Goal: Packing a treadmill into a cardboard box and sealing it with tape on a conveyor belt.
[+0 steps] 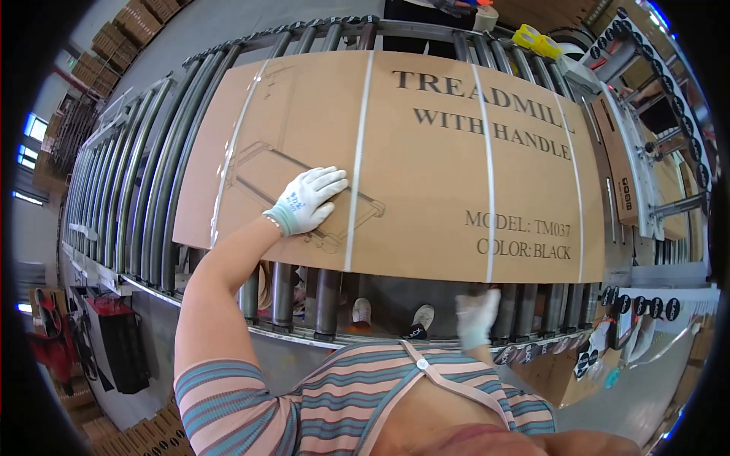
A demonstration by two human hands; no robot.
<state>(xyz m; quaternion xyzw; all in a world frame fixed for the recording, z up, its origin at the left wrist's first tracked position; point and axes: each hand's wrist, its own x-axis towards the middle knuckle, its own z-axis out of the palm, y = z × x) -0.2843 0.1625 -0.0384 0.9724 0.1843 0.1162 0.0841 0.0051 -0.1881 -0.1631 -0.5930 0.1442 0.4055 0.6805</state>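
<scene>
A large flat cardboard box lies across the roller conveyor, bound with several white straps. Dark print and a line drawing mark its top. My left hand, in a white glove with a pale green cuff, rests palm down on the box over the drawing, fingers stretched out, left of a strap. Just below the near edge of the box, toward the right, is my gloved right hand. Motion smears it, so its fingers and anything in them cannot be made out.
Metal rollers run off to the left. At the right stands a machine frame with another carton beside it. Yellow tape or scissors-like handles sit at the far right. A black bag stands lower left; stacked cartons are behind.
</scene>
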